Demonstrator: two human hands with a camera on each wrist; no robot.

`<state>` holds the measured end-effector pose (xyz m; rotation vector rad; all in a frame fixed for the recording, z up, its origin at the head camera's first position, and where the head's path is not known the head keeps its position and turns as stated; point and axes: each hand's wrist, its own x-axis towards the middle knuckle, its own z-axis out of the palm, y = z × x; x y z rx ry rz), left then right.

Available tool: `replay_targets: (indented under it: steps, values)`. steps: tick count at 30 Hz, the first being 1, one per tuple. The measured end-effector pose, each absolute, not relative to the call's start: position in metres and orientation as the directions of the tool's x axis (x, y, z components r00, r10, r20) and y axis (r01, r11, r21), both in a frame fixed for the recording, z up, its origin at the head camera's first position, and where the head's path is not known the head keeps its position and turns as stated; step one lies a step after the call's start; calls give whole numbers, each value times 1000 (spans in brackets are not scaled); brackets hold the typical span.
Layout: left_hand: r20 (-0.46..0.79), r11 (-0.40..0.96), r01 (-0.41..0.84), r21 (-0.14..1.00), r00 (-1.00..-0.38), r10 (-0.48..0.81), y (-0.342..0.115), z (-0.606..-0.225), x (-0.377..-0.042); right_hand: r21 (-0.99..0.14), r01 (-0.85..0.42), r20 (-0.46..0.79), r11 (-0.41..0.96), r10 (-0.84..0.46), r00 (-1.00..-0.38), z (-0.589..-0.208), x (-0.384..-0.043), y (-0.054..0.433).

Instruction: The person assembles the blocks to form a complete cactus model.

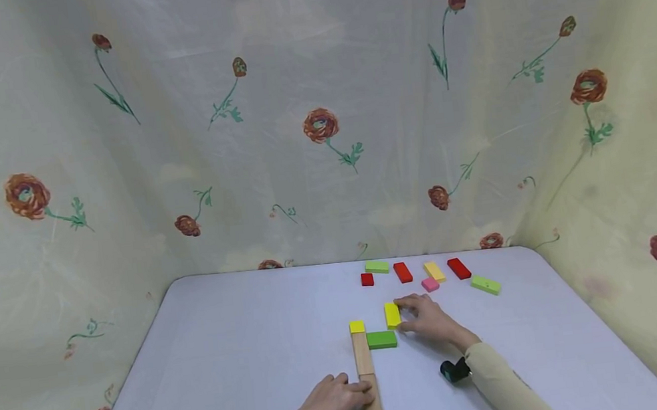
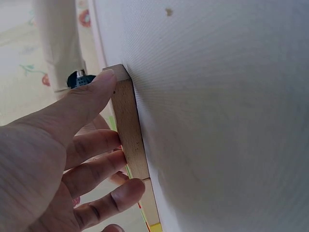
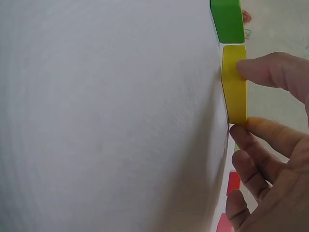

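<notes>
My right hand (image 1: 431,321) pinches a yellow rectangular block (image 1: 392,316), its thumb on one side and index fingertip at the far end in the right wrist view. A green block (image 1: 381,340) lies close to the yellow block's near end. My left hand (image 1: 334,406) rests its thumb and fingertips on a plain wooden block (image 2: 129,130), the thumb at its near end. Beyond it, a second wooden block (image 1: 363,354) continues the line, topped off by a small yellow block (image 1: 357,327). The green block juts rightward from this line near its far end.
Loose blocks lie scattered at the back right: red (image 1: 459,269), dark red (image 1: 367,280), pale yellow (image 1: 434,272), pink (image 1: 430,284) and light green (image 1: 486,284) among them. A small black device (image 1: 454,371) is at the right wrist. Flowered cloth (image 1: 326,185) surrounds the white table (image 1: 229,349).
</notes>
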<state>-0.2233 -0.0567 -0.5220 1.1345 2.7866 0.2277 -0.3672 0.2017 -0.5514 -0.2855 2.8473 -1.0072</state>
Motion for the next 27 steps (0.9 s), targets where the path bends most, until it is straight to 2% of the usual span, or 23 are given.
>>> replay_targets:
  steps: [20, 27]
  values:
    - [-76, 719, 662, 212, -722, 688, -56, -522, -224, -641, -173, -42, 748, -259, -965, -554, -365, 200]
    - [-86, 714, 667, 214, -715, 694, -56, -522, -225, -671, -131, -43, 730, -215, -976, -549, -362, 206]
